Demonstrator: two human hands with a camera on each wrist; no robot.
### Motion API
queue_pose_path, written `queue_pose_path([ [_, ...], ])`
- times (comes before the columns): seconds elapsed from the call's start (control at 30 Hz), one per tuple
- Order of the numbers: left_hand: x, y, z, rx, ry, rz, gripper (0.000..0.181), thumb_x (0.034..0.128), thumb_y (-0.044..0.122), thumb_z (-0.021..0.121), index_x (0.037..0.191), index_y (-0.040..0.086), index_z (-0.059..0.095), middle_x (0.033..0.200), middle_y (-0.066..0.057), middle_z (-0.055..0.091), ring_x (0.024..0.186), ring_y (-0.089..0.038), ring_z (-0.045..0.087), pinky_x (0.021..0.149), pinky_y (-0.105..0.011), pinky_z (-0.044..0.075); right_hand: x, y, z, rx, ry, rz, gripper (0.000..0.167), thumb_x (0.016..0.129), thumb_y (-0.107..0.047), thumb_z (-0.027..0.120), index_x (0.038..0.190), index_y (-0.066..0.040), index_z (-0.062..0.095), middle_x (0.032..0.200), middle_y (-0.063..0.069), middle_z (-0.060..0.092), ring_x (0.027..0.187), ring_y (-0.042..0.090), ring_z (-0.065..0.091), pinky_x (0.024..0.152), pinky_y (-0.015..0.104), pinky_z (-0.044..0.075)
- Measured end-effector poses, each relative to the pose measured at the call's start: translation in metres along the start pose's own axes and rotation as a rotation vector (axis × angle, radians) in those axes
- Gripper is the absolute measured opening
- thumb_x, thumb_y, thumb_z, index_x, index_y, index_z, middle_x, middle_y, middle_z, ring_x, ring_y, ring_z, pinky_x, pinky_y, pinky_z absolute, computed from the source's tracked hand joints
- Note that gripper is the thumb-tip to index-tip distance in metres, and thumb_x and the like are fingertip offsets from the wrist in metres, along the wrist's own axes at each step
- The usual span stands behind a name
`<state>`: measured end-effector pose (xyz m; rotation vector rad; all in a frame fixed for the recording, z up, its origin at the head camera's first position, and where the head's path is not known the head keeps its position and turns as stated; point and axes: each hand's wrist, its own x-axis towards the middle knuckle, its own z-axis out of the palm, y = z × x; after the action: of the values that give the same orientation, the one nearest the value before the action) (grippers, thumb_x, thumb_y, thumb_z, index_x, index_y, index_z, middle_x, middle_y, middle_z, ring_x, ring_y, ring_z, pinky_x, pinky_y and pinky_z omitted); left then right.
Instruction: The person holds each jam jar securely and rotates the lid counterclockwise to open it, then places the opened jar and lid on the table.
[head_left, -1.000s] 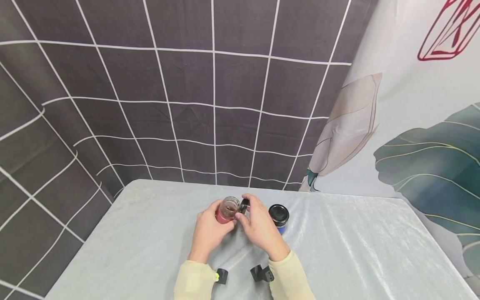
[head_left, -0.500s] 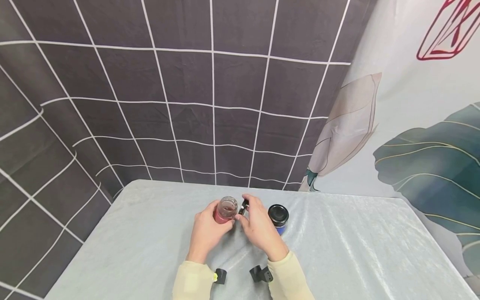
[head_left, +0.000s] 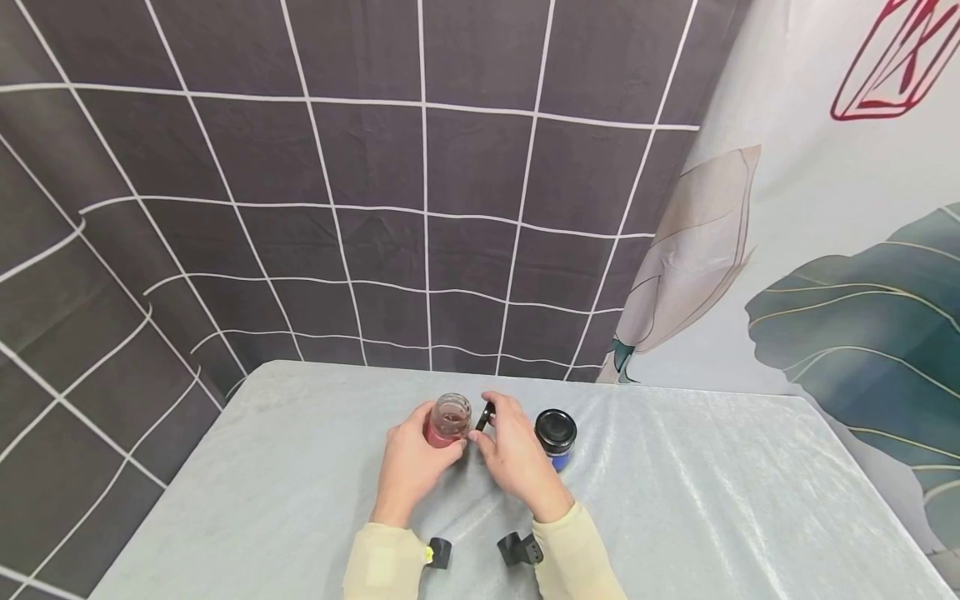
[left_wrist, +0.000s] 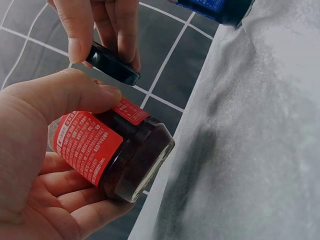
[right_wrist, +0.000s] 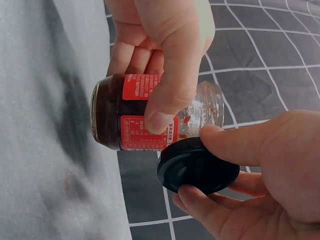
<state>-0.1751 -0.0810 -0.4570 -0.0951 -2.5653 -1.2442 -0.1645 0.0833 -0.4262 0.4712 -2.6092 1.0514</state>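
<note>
Red-labelled and of clear glass, the open jar (right_wrist: pixel 135 111) was gripped round its body by the left hand (head_left: pixel 412 467), held up off the pale cloth (head_left: pixel 712 492). Just beside its mouth, a black lid (right_wrist: pixel 197 166) was pinched by the right hand (head_left: pixel 517 458); farther right, a capped blue-labelled jar (head_left: pixel 556 432) was seen standing.

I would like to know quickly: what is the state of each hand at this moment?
Left hand: gripping the open, clear glass jar with a red label.
Right hand: holding the round black lid by its edge, apart from the jar.
</note>
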Motion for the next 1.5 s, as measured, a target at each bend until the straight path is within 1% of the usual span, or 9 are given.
queue_pose_path([
  [0.07,0.000,0.000,0.000,0.002,0.001,-0.002,0.050,0.0703,0.023,0.086,0.116,0.010,0.068,0.096,-0.003,0.074,0.086,-0.022,0.069,0.078,-0.042,0.055,0.000,0.000,0.000,0.003,-0.001,0.013,0.050,0.091,-0.009,0.073,0.133,0.008,0.051,0.121,0.021,0.060,0.098,0.029,0.067,0.086,0.045,0.054],
  [0.27,-0.001,-0.002,0.001,0.002,0.002,-0.005,0.049,0.0702,0.023,0.086,0.114,0.011,0.069,0.095,-0.002,0.073,0.085,-0.020,0.069,0.077,-0.041,0.055,0.000,0.001,0.003,-0.006,-0.011,0.015,0.049,0.090,-0.008,0.073,0.131,0.008,0.051,0.120,0.021,0.061,0.099,0.029,0.066,0.087,0.046,0.053],
  [0.53,0.000,-0.003,0.002,0.002,0.014,-0.012,0.051,0.0693,0.023,0.087,0.115,0.011,0.068,0.096,-0.003,0.073,0.087,-0.021,0.069,0.079,-0.042,0.055,0.000,0.002,0.007,-0.032,-0.041,0.053,0.049,0.089,-0.007,0.074,0.130,0.008,0.052,0.118,0.021,0.060,0.099,0.030,0.063,0.088,0.047,0.051],
  [0.77,0.000,-0.004,0.002,-0.001,0.015,-0.014,0.051,0.0686,0.023,0.087,0.115,0.012,0.068,0.097,-0.002,0.073,0.088,-0.021,0.069,0.080,-0.041,0.055,-0.001,0.003,0.008,-0.053,-0.035,0.058,0.050,0.088,-0.006,0.074,0.130,0.010,0.052,0.120,0.024,0.060,0.105,0.034,0.062,0.093,0.049,0.050],
  [0.83,0.000,-0.004,0.002,-0.002,0.019,-0.008,0.050,0.0684,0.022,0.087,0.114,0.012,0.068,0.096,-0.002,0.073,0.087,-0.021,0.069,0.079,-0.042,0.055,-0.001,0.003,0.008,-0.056,-0.038,0.065,0.050,0.088,-0.006,0.075,0.130,0.010,0.053,0.120,0.024,0.060,0.107,0.035,0.062,0.094,0.049,0.049],
  [1.0,0.000,-0.004,0.003,-0.008,0.026,-0.017,0.050,0.0677,0.022,0.087,0.113,0.012,0.068,0.095,-0.002,0.073,0.087,-0.021,0.068,0.079,-0.041,0.055,0.000,0.003,0.008,-0.054,-0.050,0.079,0.051,0.087,-0.006,0.075,0.130,0.011,0.053,0.121,0.025,0.060,0.110,0.037,0.061,0.096,0.050,0.048],
  [1.1,0.000,-0.004,0.003,-0.006,0.029,-0.024,0.050,0.0686,0.022,0.087,0.113,0.011,0.068,0.096,-0.003,0.073,0.088,-0.021,0.068,0.080,-0.042,0.055,0.000,0.003,0.009,-0.052,-0.056,0.084,0.051,0.087,-0.007,0.075,0.130,0.011,0.053,0.122,0.026,0.060,0.110,0.038,0.061,0.096,0.051,0.048],
  [1.3,0.001,-0.006,0.003,-0.007,0.026,-0.037,0.051,0.0705,0.021,0.086,0.116,0.008,0.067,0.099,-0.006,0.073,0.091,-0.023,0.069,0.082,-0.044,0.055,-0.001,0.004,0.010,-0.050,-0.065,0.099,0.052,0.087,-0.007,0.076,0.130,0.012,0.053,0.125,0.027,0.059,0.116,0.041,0.059,0.100,0.051,0.046],
  [1.5,0.000,-0.006,0.004,-0.009,0.033,-0.045,0.055,0.0705,0.021,0.086,0.119,0.006,0.065,0.102,-0.009,0.073,0.094,-0.026,0.069,0.083,-0.045,0.055,0.000,0.005,0.011,-0.061,-0.078,0.100,0.053,0.086,-0.008,0.077,0.129,0.013,0.054,0.122,0.027,0.060,0.116,0.040,0.060,0.100,0.050,0.047],
])
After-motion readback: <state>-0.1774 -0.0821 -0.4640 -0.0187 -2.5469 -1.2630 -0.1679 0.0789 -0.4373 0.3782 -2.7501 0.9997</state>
